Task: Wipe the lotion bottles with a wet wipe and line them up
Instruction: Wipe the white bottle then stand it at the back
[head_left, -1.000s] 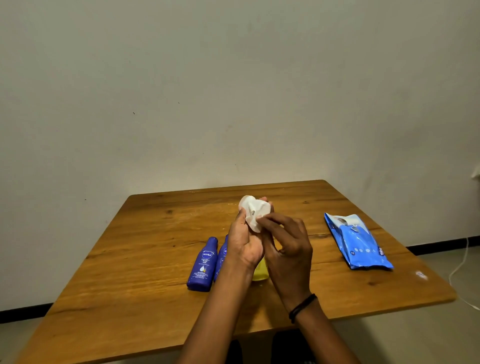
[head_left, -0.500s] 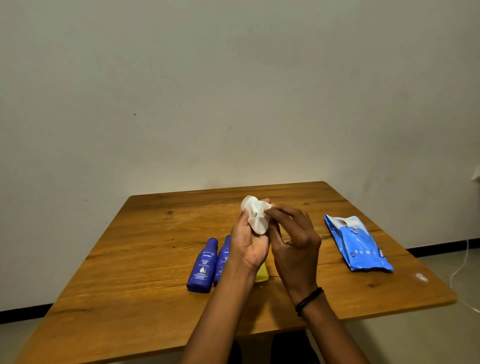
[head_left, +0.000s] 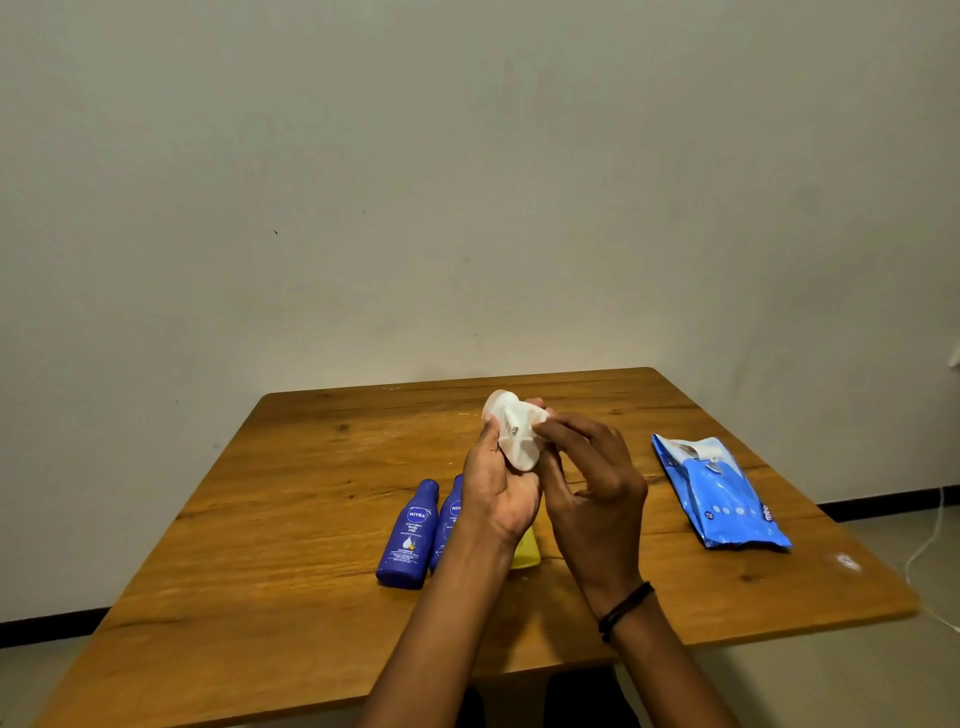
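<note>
Mid-frame above the desk (head_left: 311, 519): left fingers (head_left: 491, 441) curled round the balled wet wipe (head_left: 514, 441), right fingers (head_left: 563, 423) pinching its edge, probably to spread it for wiping; blue bottles (head_left: 410, 530) and yellow bottle (head_left: 525, 551) lie lower centre, wipe pack (head_left: 722, 493) right.

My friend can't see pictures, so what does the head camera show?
The left hand grips and the right hand pinches a white wet wipe above a wooden table. Two blue bottles and a yellow bottle lie behind the hands; a blue wipes pack lies to the right.
</note>
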